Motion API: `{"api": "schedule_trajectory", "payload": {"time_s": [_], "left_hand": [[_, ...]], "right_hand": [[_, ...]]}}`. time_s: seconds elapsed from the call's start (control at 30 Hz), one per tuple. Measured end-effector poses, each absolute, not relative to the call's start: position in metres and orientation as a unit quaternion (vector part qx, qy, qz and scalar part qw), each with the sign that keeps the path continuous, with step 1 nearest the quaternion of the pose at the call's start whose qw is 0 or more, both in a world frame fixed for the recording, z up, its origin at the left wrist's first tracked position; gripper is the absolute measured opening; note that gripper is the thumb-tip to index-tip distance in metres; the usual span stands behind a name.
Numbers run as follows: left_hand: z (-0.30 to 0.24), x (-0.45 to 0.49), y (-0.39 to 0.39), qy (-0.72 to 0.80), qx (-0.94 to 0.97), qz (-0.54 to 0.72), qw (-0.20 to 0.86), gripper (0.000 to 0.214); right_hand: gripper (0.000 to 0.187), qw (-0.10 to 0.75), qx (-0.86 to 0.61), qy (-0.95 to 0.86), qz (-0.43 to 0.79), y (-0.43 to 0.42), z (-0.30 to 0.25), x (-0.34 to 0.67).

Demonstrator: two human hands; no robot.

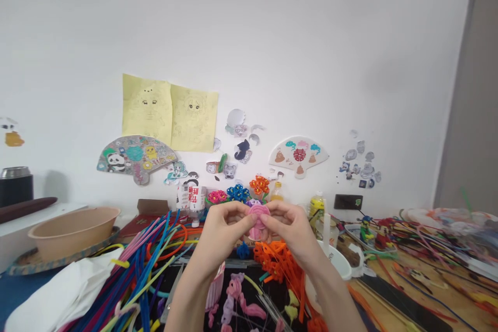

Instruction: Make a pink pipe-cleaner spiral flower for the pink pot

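Raised over the middle of the table, my left hand [222, 225] and my right hand [291, 224] pinch a pink pipe-cleaner coil [258, 211] between thumbs and fingertips. The coil looks round, with ridged loops, and a paler pink part hangs below it. Under my hands lie pink and lilac pipe-cleaner pieces [235, 286] on a dark surface. Close to my right wrist is a pile of orange pipe-cleaner pieces [274, 259] with thin stems. Part of a pink striped object [215, 290] shows beside my left forearm, which hides the remainder.
Bundled blue, pink and green pipe cleaners [146, 264] spread at the left, near a tan bowl [73, 231] and white paper [64, 290]. Orange flowers [259, 184] and blue flowers [238, 193] stand behind my hands. A white bowl [337, 262] sits right; a black strip [402, 303] lies beyond.
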State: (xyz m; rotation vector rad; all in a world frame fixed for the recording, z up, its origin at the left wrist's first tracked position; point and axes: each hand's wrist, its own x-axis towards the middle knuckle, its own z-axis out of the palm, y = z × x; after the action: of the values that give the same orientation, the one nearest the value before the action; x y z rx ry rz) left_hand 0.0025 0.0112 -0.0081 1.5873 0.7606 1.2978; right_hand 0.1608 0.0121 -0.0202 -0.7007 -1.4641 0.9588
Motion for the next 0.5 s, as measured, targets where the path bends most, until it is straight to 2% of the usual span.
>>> {"api": "schedule_trajectory", "payload": {"time_s": [0.5], "left_hand": [[-0.0071, 0.0067, 0.0097, 0.284, 0.646, 0.535, 0.465, 0.021]], "right_hand": [[0.020, 0.578, -0.314, -0.661, 0.361, 0.0063, -0.0161, 0.1628]]}}
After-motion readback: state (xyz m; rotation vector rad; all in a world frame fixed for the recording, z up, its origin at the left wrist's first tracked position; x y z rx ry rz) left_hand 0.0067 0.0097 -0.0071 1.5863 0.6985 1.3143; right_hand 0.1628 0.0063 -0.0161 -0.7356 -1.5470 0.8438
